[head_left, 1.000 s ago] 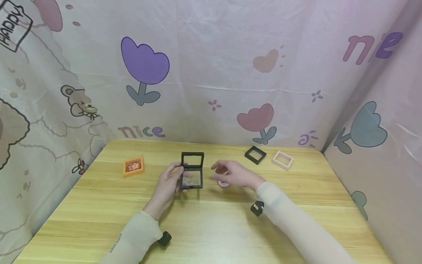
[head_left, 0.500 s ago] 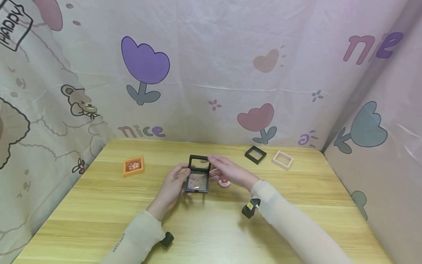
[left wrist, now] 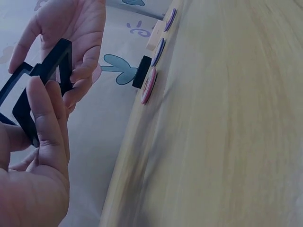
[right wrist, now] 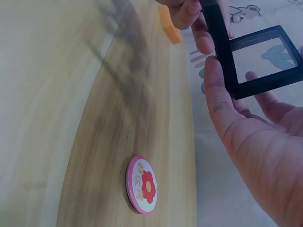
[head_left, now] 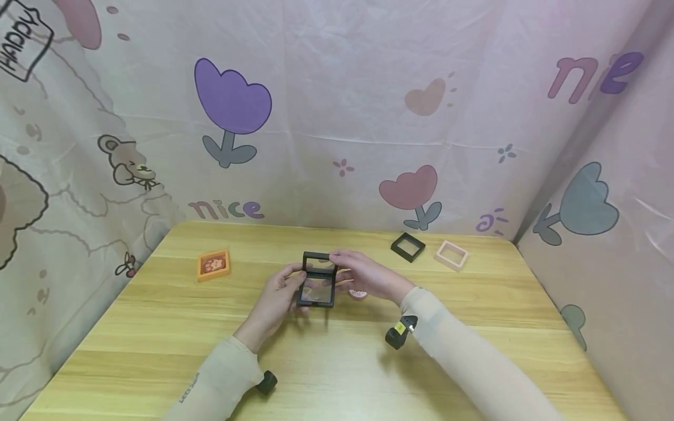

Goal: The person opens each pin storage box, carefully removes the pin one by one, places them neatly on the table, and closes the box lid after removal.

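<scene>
A black hinged display frame (head_left: pixel 317 304) with clear film windows is held above the table, its two halves unfolded at an angle. My left hand (head_left: pixel 272 304) grips its left edge, thumb near the hinge and fingers behind. At the right side, my right hand (head_left: pixel 365 275) pinches the upper half, thumb at its top corner and fingers behind, visible through the film. Under the right hand lies a round pink-rimmed badge (right wrist: pixel 148 187) with a red flower, partly hidden in the head view. The left wrist view shows another round badge (left wrist: pixel 158 52) and a purple-edged badge (left wrist: pixel 171 20).
An orange frame (head_left: pixel 213 266) with a picture inside lies at the table's left back. Toward the back right are a smaller-looking black frame (head_left: pixel 416 256) and a pale pink frame (head_left: pixel 446 266). A printed curtain (head_left: pixel 316 175) rises behind the wooden table (head_left: pixel 337 362).
My right hand has moved left from over the badge and taken hold of the black display frame. The frame and left hand have shifted slightly right; the upper half now tilts a little lower.
</scene>
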Available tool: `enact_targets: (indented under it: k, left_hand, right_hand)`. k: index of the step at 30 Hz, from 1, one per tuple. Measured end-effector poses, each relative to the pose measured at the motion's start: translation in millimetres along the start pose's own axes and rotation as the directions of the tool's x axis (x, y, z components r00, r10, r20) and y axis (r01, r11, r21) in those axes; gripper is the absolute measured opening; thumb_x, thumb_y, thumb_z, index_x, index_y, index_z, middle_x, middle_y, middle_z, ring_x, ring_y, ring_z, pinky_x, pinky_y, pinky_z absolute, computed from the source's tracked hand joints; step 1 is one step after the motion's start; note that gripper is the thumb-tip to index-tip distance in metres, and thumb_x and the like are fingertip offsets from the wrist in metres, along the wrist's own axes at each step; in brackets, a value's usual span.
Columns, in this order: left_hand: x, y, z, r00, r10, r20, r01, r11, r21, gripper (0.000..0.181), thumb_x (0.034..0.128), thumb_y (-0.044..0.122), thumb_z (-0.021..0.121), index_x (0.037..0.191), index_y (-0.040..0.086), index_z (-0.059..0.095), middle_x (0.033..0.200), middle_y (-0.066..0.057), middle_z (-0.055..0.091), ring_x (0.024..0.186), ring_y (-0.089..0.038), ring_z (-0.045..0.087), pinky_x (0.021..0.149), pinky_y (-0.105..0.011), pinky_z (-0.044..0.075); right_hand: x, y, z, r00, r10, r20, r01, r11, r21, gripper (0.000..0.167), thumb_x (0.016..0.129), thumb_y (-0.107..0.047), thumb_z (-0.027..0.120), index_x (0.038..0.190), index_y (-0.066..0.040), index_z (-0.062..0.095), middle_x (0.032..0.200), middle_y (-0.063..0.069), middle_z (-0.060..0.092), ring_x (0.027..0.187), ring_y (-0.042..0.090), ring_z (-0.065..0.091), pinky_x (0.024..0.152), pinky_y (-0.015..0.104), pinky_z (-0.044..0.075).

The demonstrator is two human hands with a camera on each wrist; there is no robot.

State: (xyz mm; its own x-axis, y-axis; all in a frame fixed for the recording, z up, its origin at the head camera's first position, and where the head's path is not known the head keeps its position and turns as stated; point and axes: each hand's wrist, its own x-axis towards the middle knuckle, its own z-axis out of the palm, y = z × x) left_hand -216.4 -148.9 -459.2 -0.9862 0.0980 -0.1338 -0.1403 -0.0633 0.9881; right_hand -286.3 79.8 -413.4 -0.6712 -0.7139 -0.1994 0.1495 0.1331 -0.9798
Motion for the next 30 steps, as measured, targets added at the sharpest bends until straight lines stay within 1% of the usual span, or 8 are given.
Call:
enact_targets:
  k: [3, 5, 8, 10, 14, 19, 25, 30]
  left_hand:
    - [-0.4, -0.6, -2.1, 1.000, -0.001, 0.027, 0.001, 1.000, -0.011, 0.041, 0.1133, 0.021, 0.054, 0.150, 0.004, 0.053, 0.118, -0.012, 0.079, 0.083, -0.019, 0.077, 0.069, -0.026, 0.064]
    - [-1.1, -0.5, -4.0, 0.998, 0.001, 0.060, 0.001, 0.999, -0.037, 0.047, 0.1114, 0.020, 0.058, 0.153, 0.000, 0.049, 0.128, -0.016, 0.076, 0.093, -0.019, 0.077, 0.074, -0.025, 0.065]
    - [-2.5, 0.3, -7.7, 0.990, 0.014, 0.142, -0.003, 0.997, -0.080, 0.058, 0.1075, 0.015, 0.063, 0.157, -0.006, 0.041, 0.147, -0.025, 0.064, 0.105, -0.021, 0.075, 0.082, -0.024, 0.065]
    - [-3.4, 1.1, -9.5, 0.980, 0.020, 0.199, 0.002, 0.994, -0.108, 0.066, 0.1027, 0.009, 0.067, 0.159, -0.006, 0.038, 0.157, -0.030, 0.051, 0.113, -0.022, 0.072, 0.089, -0.026, 0.065]
    - [-4.5, 2.5, -11.4, 0.958, 0.023, 0.285, 0.006, 0.995, -0.101, 0.082, 0.0931, 0.001, 0.076, 0.163, -0.001, 0.033, 0.167, -0.029, 0.036, 0.125, -0.025, 0.070, 0.101, -0.032, 0.063]
    - [-4.7, 3.2, -10.2, 0.956, 0.006, 0.293, 0.014, 0.998, -0.068, 0.086, 0.0902, -0.001, 0.080, 0.163, 0.001, 0.034, 0.165, -0.027, 0.038, 0.121, -0.025, 0.073, 0.102, -0.037, 0.063]
    - [-4.0, 2.3, -9.9, 0.960, 0.000, 0.281, 0.012, 0.999, -0.040, 0.085, 0.0893, -0.002, 0.080, 0.160, -0.005, 0.034, 0.157, -0.030, 0.048, 0.114, -0.021, 0.075, 0.097, -0.031, 0.064]
    - [-3.9, 2.7, -11.1, 0.958, 0.003, 0.287, -0.011, 1.000, 0.024, 0.078, 0.0888, 0.006, 0.084, 0.155, -0.004, 0.044, 0.147, -0.027, 0.061, 0.113, -0.022, 0.075, 0.099, -0.033, 0.063]
  right_hand:
    - [-0.7, -0.8, 0.1, 1.000, 0.017, -0.011, -0.017, 1.000, 0.001, 0.060, 0.113, -0.035, 0.042, 0.157, 0.006, 0.040, 0.133, 0.008, 0.062, 0.113, 0.021, 0.070, 0.085, 0.025, 0.060]
    - [-1.4, -0.9, 0.2, 1.000, 0.015, -0.016, -0.015, 1.000, -0.002, 0.059, 0.113, -0.035, 0.043, 0.156, 0.006, 0.040, 0.131, 0.009, 0.065, 0.114, 0.022, 0.070, 0.081, 0.023, 0.058]
    - [-2.6, -0.7, -0.5, 1.000, -0.001, -0.021, 0.001, 1.000, -0.004, 0.057, 0.112, -0.034, 0.045, 0.153, 0.006, 0.041, 0.130, 0.010, 0.067, 0.114, 0.023, 0.070, 0.088, 0.030, 0.059]
    - [-3.0, 0.2, -1.9, 0.999, -0.024, -0.025, 0.024, 1.000, 0.003, 0.054, 0.113, -0.032, 0.045, 0.151, 0.007, 0.042, 0.129, 0.010, 0.068, 0.112, 0.021, 0.071, 0.105, 0.040, 0.058]
    - [-5.7, 0.6, -5.0, 0.998, -0.043, -0.040, 0.044, 0.999, 0.020, 0.052, 0.113, -0.027, 0.043, 0.151, 0.008, 0.041, 0.122, 0.005, 0.066, 0.104, 0.016, 0.070, 0.107, 0.042, 0.056]
    - [-8.9, 0.4, -6.7, 0.998, -0.059, -0.024, 0.060, 0.998, 0.024, 0.050, 0.112, -0.027, 0.044, 0.150, 0.007, 0.042, 0.126, 0.009, 0.065, 0.105, 0.016, 0.069, 0.102, 0.036, 0.057]
    - [-11.6, 0.2, -9.6, 0.997, -0.072, -0.015, 0.071, 0.993, -0.094, 0.050, 0.111, -0.029, 0.048, 0.150, 0.002, 0.048, 0.140, 0.022, 0.064, 0.116, 0.022, 0.071, 0.116, 0.052, 0.053]
    - [-12.0, 1.1, -12.6, 0.995, -0.101, 0.011, 0.101, 0.975, -0.200, 0.046, 0.110, -0.029, 0.053, 0.147, -0.002, 0.055, 0.147, 0.021, 0.062, 0.125, 0.028, 0.068, 0.117, 0.055, 0.052]
